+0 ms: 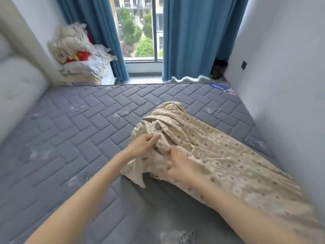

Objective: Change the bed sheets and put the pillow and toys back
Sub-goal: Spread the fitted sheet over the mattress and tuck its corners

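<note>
Sheet (219, 155), beige and dotted, lies bunched at centre right on the bare grey mattress (70, 134), its lower right end blurred and cut off by the frame. The left hand (143, 142) pinches a fold on its left side. The right hand (181, 167) clutches the cloth just below, fingertips partly buried.
</note>
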A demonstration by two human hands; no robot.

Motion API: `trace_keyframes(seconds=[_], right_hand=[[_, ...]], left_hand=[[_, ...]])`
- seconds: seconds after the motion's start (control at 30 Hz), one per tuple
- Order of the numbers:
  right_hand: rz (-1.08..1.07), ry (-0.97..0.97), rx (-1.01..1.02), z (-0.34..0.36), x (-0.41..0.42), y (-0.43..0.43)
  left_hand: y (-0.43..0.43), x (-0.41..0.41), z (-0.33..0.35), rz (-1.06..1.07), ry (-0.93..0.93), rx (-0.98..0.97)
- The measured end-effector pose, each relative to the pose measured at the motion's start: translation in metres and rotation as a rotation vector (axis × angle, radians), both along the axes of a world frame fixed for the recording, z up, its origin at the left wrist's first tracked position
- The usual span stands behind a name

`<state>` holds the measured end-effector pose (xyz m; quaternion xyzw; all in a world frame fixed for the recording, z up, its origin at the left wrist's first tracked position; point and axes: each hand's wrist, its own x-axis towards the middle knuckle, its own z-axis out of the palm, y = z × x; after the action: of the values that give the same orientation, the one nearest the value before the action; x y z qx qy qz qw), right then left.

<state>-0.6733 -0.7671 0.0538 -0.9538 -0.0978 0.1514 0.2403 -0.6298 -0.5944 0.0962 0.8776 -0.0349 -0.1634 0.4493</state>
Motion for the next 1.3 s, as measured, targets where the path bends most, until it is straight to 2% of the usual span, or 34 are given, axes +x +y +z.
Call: trace_keyframes(seconds=[0.07,0.13,0.2,0.27,0.37,0.53,0.63,0.73,0.83,0.9,1.0,1.17,1.23,1.3], right_hand=[[-0.113,0.015,0.128,0.007,-0.004,0.017],[-0.176,0.021,0.126,0.014,-0.01,0.03],[-0.25,-0.015,0.094,0.021,-0.015,0.039],[-0.324,-0.048,0.078,0.028,-0.021,0.046],[-0.375,-0.108,0.043,0.038,-0.031,0.055],[-0.447,-0.167,0.006,0.046,-0.052,0.049],[-0.462,-0.164,-0.008,0.044,-0.066,0.037],[-0.425,-0.114,-0.05,0.039,-0.077,0.033],[-0.322,0.067,-0.125,0.036,-0.084,0.034],[-0.235,0.158,-0.147,0.036,-0.091,0.042],[-0.163,0.238,-0.082,0.032,-0.099,0.071],[-0.261,0.309,-0.111,0.005,-0.11,0.147],[-0.319,0.288,-0.056,0.001,-0.117,0.176],[-0.376,0.223,-0.031,0.003,-0.129,0.202]], left_hand=[[0.01,0.0,0.006,-0.106,0.014,-0.069],[0.027,-0.005,0.011,-0.258,-0.083,0.007],[0.046,-0.007,0.008,-0.473,-0.25,0.296],[0.06,-0.013,0.001,-0.516,-0.399,0.678],[0.067,-0.027,-0.008,-0.365,-0.557,0.783],[0.078,-0.025,-0.011,-0.241,-0.535,0.802],[0.085,-0.026,-0.015,-0.247,-0.489,0.778],[0.101,-0.031,-0.026,-0.162,-0.378,0.553],[0.119,-0.034,-0.036,-0.068,-0.177,0.285],[0.129,-0.033,-0.038,-0.146,-0.136,0.261],[0.142,-0.029,-0.035,-0.237,-0.183,0.279],[0.181,-0.028,-0.029,-0.509,-0.327,0.335],[0.205,-0.031,-0.027,-0.613,-0.355,0.344],[0.232,-0.038,-0.028,-0.721,-0.358,0.459]])
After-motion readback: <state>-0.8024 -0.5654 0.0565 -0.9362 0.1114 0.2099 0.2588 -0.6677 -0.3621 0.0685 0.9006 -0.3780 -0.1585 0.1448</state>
